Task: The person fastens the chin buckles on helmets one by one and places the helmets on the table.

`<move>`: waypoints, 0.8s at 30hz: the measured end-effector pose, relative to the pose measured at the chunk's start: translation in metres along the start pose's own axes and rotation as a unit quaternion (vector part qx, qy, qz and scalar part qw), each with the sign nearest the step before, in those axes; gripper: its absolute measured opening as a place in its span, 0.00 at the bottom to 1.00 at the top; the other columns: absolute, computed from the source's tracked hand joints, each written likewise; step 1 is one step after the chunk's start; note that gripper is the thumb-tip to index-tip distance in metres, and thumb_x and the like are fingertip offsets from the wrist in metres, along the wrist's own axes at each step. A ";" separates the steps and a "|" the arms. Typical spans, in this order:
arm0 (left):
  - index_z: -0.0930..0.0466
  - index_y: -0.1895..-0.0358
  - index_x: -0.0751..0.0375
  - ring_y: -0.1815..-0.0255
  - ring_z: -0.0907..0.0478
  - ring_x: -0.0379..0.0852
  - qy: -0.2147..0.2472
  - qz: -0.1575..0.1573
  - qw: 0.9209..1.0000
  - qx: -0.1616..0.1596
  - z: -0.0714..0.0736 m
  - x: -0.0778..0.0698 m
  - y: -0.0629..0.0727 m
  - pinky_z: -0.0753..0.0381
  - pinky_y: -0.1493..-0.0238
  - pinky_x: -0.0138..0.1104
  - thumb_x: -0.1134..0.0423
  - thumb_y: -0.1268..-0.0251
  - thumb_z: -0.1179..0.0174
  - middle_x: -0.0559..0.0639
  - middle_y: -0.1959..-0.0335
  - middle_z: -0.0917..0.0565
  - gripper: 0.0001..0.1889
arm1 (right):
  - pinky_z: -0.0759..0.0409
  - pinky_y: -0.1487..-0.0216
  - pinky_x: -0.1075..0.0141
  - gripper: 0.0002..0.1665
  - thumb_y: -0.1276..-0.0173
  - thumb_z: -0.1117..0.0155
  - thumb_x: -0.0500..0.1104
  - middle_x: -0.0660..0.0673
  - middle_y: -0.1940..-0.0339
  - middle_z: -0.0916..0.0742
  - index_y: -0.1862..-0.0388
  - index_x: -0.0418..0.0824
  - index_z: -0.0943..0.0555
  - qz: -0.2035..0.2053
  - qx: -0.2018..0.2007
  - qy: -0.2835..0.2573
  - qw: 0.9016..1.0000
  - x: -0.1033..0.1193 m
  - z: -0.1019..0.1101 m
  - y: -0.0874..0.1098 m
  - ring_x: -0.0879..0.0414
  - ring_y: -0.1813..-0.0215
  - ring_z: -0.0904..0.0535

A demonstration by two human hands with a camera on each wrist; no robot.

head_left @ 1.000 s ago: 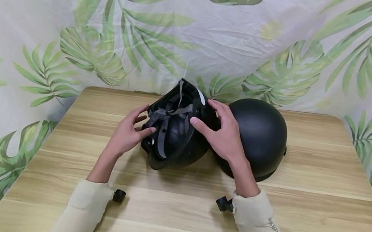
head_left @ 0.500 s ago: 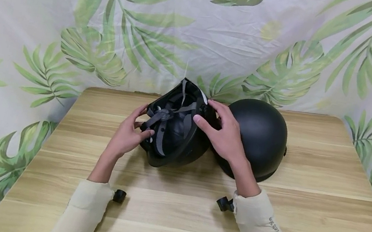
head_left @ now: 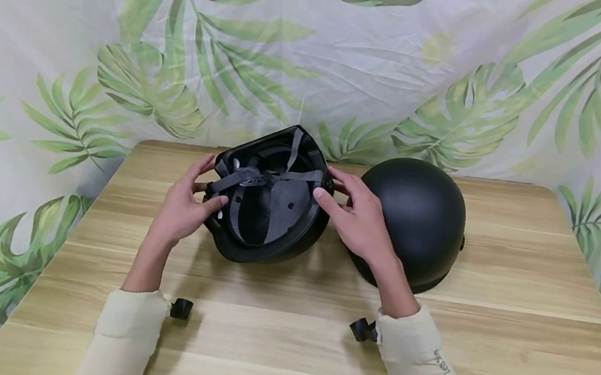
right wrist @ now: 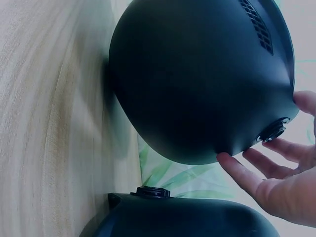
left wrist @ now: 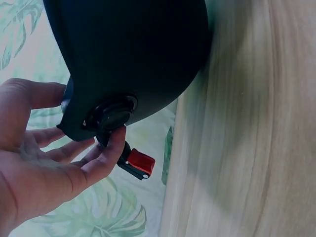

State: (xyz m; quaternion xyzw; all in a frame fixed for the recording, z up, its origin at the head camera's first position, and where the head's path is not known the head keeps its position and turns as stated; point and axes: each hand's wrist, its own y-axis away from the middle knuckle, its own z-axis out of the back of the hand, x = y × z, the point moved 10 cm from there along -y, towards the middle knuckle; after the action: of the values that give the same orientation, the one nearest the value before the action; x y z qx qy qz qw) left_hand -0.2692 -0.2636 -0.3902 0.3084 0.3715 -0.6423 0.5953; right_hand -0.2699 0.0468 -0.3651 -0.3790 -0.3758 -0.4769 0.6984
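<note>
A black helmet (head_left: 248,245) lies upturned on the table, its lining and grey straps facing up. My left hand (head_left: 185,207) holds its left rim, thumb over the edge and fingers outside. On the opposite rim is my right hand (head_left: 358,218), gripping with the thumb at the edge and fingers outside. A red-and-black buckle (left wrist: 140,162) hangs near the left fingertips in the left wrist view. In the right wrist view, a vent slot (right wrist: 259,27) shows on the shell.
Just right of the held helmet, a second black helmet (head_left: 418,218) rests dome up, close behind my right hand. The wooden table (head_left: 270,356) ends at a leaf-patterned cloth (head_left: 359,57). Small black wrist mounts (head_left: 181,308) stick out from both sleeves.
The held helmet has turned and swung left, so its opening now faces up more squarely. My left hand moved left with the rim; my right hand stayed almost in place.
</note>
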 end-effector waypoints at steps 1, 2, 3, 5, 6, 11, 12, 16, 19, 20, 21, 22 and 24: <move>0.45 0.13 0.51 0.29 0.24 0.70 0.004 -0.002 1.000 0.001 0.001 0.000 0.000 0.22 0.58 0.17 0.68 0.29 0.33 0.58 0.16 0.36 0.45 | 0.18 0.30 0.46 0.35 0.20 0.37 0.60 0.47 0.22 0.23 0.19 0.54 0.29 0.000 0.001 0.003 1.000 0.000 0.000 0.000 0.45 0.24 0.23; 0.46 0.13 0.51 0.29 0.24 0.70 0.009 -0.004 1.000 0.003 0.001 0.000 0.000 0.22 0.58 0.16 0.69 0.28 0.34 0.58 0.15 0.36 0.45 | 0.19 0.30 0.45 0.35 0.20 0.38 0.59 0.46 0.22 0.23 0.18 0.54 0.29 0.000 0.001 0.005 1.000 0.000 0.001 0.000 0.45 0.24 0.23; 0.46 0.13 0.52 0.28 0.25 0.69 0.013 -0.006 1.000 0.005 0.001 0.000 0.000 0.22 0.58 0.16 0.70 0.28 0.34 0.58 0.15 0.36 0.45 | 0.19 0.30 0.45 0.35 0.19 0.38 0.58 0.46 0.21 0.23 0.18 0.53 0.30 0.000 0.001 0.005 1.000 0.000 0.001 0.000 0.44 0.24 0.23; 0.47 0.13 0.52 0.27 0.25 0.69 0.024 -0.008 1.000 0.007 0.000 0.000 -0.001 0.21 0.56 0.16 0.71 0.28 0.35 0.58 0.15 0.36 0.45 | 0.19 0.30 0.44 0.35 0.19 0.38 0.57 0.45 0.21 0.23 0.18 0.52 0.30 0.001 0.001 0.003 1.000 0.000 0.003 0.000 0.43 0.24 0.23; 0.47 0.13 0.52 0.26 0.26 0.69 0.027 -0.007 1.000 0.008 0.000 0.000 -0.001 0.21 0.56 0.15 0.72 0.28 0.35 0.58 0.16 0.36 0.45 | 0.20 0.29 0.44 0.35 0.19 0.37 0.56 0.45 0.21 0.23 0.18 0.51 0.30 0.000 0.000 0.001 1.000 0.000 0.003 0.000 0.43 0.24 0.23; 0.47 0.13 0.53 0.25 0.25 0.68 0.026 0.011 1.000 0.013 0.001 0.004 0.000 0.22 0.54 0.15 0.66 0.26 0.34 0.63 0.18 0.33 0.43 | 0.20 0.28 0.45 0.34 0.18 0.38 0.54 0.44 0.21 0.25 0.18 0.49 0.30 -0.012 0.002 -0.009 1.000 -0.001 0.006 0.000 0.43 0.23 0.24; 0.46 0.13 0.53 0.25 0.25 0.67 0.022 0.016 1.000 0.013 0.001 0.004 0.001 0.22 0.54 0.15 0.64 0.25 0.34 0.64 0.19 0.31 0.43 | 0.20 0.28 0.45 0.34 0.18 0.38 0.53 0.44 0.20 0.25 0.18 0.49 0.30 -0.016 0.003 -0.012 1.000 -0.001 0.006 0.000 0.44 0.22 0.25; 0.42 0.15 0.54 0.26 0.24 0.64 0.011 0.031 0.999 0.002 0.005 0.006 0.002 0.25 0.51 0.15 0.58 0.23 0.35 0.66 0.24 0.26 0.39 | 0.21 0.27 0.45 0.34 0.18 0.39 0.52 0.44 0.18 0.27 0.17 0.47 0.32 -0.034 0.012 -0.021 0.999 -0.003 0.004 0.000 0.45 0.21 0.27; 0.37 0.17 0.57 0.27 0.22 0.63 0.013 0.026 0.999 -0.019 0.009 0.005 0.001 0.26 0.49 0.16 0.58 0.24 0.34 0.67 0.26 0.24 0.37 | 0.23 0.26 0.44 0.35 0.17 0.40 0.52 0.44 0.18 0.27 0.17 0.46 0.33 -0.042 0.017 -0.016 0.999 -0.006 0.002 -0.001 0.44 0.20 0.27; 0.36 0.18 0.58 0.28 0.22 0.63 0.015 0.023 0.999 -0.027 0.010 0.005 0.001 0.25 0.49 0.17 0.59 0.24 0.34 0.67 0.27 0.23 0.36 | 0.23 0.26 0.44 0.35 0.17 0.40 0.52 0.43 0.19 0.27 0.17 0.45 0.33 -0.044 0.018 -0.012 0.999 -0.007 0.001 -0.001 0.44 0.20 0.27; 0.34 0.18 0.59 0.29 0.21 0.63 0.017 0.017 0.999 -0.036 0.012 0.003 0.001 0.25 0.49 0.17 0.60 0.25 0.34 0.67 0.27 0.22 0.35 | 0.23 0.26 0.44 0.35 0.17 0.40 0.51 0.43 0.19 0.27 0.17 0.45 0.33 -0.046 0.019 -0.012 0.999 -0.007 0.000 -0.001 0.44 0.20 0.27; 0.33 0.19 0.60 0.30 0.21 0.63 0.019 0.011 0.999 -0.044 0.013 0.002 0.000 0.25 0.49 0.17 0.61 0.25 0.34 0.67 0.28 0.22 0.34 | 0.24 0.25 0.44 0.35 0.17 0.40 0.51 0.43 0.19 0.27 0.17 0.44 0.33 -0.046 0.020 -0.010 0.999 -0.009 -0.001 -0.002 0.43 0.20 0.27; 0.30 0.21 0.60 0.31 0.20 0.62 0.024 0.001 0.998 -0.061 0.015 -0.001 0.000 0.24 0.50 0.18 0.64 0.27 0.33 0.66 0.30 0.20 0.33 | 0.24 0.26 0.44 0.35 0.17 0.40 0.51 0.42 0.19 0.26 0.17 0.44 0.33 -0.048 0.022 -0.009 0.999 -0.010 -0.003 -0.002 0.43 0.21 0.27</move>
State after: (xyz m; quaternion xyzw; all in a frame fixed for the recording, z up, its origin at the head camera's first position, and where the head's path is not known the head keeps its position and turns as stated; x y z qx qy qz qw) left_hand -0.2686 -0.2761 -0.3810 0.2878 0.4235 -0.6102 0.6045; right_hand -0.2742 0.0475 -0.3752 -0.3496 -0.4106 -0.4981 0.6791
